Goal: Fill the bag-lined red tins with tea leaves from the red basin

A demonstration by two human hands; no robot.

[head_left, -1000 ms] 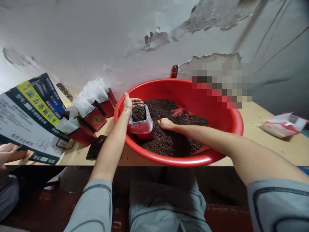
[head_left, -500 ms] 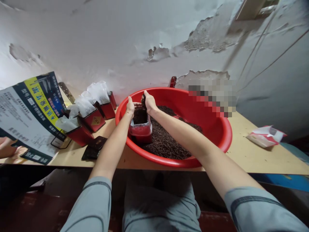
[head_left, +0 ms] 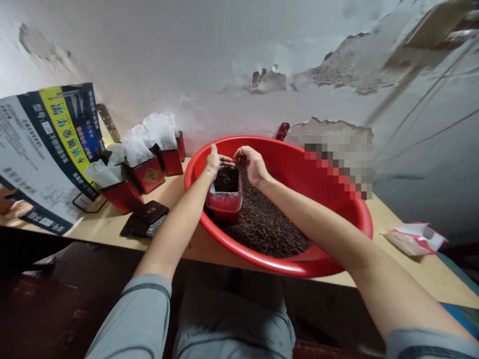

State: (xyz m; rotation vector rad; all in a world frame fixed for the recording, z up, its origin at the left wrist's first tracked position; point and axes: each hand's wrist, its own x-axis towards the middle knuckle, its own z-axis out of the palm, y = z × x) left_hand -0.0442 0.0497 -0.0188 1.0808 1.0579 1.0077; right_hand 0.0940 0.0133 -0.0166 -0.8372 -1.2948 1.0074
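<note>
A wide red plastic basin (head_left: pixel 361 219) holds a heap of dark, dried loose tea leaves (head_left: pixel 267 227). At its left side stands a red square container (head_left: pixel 224 205) with a clear plastic lining, filled near the rim with the same leaves. My left hand (head_left: pixel 214 162) is open at the container's back edge, fingers stretched flat to the right. Just right of it, above the container's back right corner, my right hand (head_left: pixel 253 164) is loosely cupped with its fingers apart. No clump of leaves shows in it.
Several red tins (head_left: pixel 147 174) with plastic bags sticking out stand on the table at left. Dark lids (head_left: pixel 151 212) lie near the front edge. A printed cardboard sheet (head_left: pixel 48 154) leans at far left, another person's hand (head_left: pixel 17 209) beside it. A red-and-white packet (head_left: pixel 415 238) lies at right.
My right hand has let go of its clump of leaves and moved right, away from my left hand. The leaves in the container look higher. The view has shifted slightly.
</note>
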